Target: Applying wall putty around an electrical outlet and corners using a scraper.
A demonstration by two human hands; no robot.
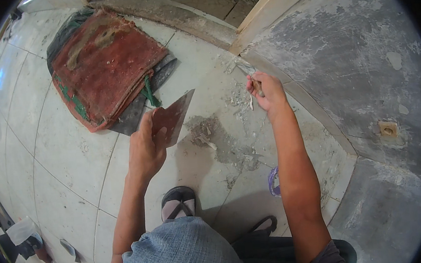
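My left hand (147, 149) is wrapped round a flat rectangular trowel (181, 113) with a reddish-brown face and a thin metal edge, held tilted above the tiled floor. My right hand (268, 92) grips a small scraper (244, 66) by its handle. Its pointed metal blade reaches toward the foot of the wall, beside the door frame. Whether the blade touches the wall, I cannot tell. Below and between my hands, grey dust and pale flakes (211, 136) lie scattered on the floor.
A dirty red folded mat (109, 65) lies at the far left. On the right stands a patchy grey wall (345, 64) with a socket (388, 129). A purple ring (274, 182) sits by my right forearm. Several tools (27, 237) lie at the lower left. A raised doorway threshold (170, 12) runs behind.
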